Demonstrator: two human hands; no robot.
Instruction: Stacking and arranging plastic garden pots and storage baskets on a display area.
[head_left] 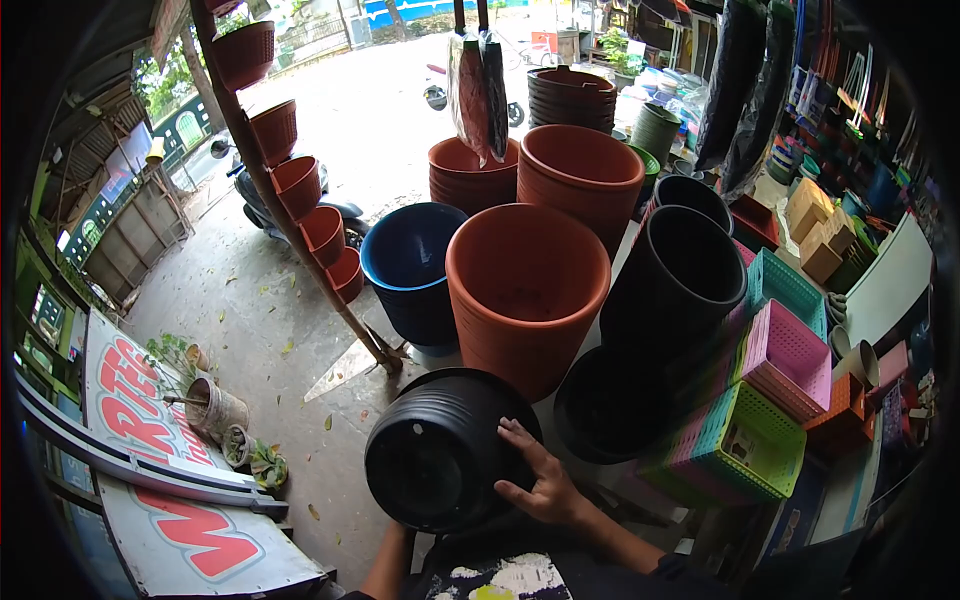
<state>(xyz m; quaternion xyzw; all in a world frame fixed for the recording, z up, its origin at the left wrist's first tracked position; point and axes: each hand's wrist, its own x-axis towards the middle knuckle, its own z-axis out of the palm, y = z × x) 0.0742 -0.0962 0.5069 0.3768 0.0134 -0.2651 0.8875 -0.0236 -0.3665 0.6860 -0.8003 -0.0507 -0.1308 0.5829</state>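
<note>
A black ribbed plant pot point(415, 470) is tipped on its side in front of me, its round base facing me. A small pale hole or spot shows near the base's upper edge. My right hand point(540, 485) holds the pot's right side, fingers stretched along the wall and thumb by the base. Below the pot's lower left, the wrist of my left hand point(397, 530) meets it; the pot hides those fingers. Just beyond stands a stack of large terracotta-coloured pots point(525, 345). A black pot point(610, 405) sits low to the right.
Blue pots point(412, 300), tall black pots point(670, 300) and more terracotta pots point(580, 190) crowd ahead. Coloured plastic baskets point(745, 440) are stacked right. A slanting pole point(290, 215) carries small hanging pots. White signboards point(150, 420) and potted plants point(220, 415) stand left.
</note>
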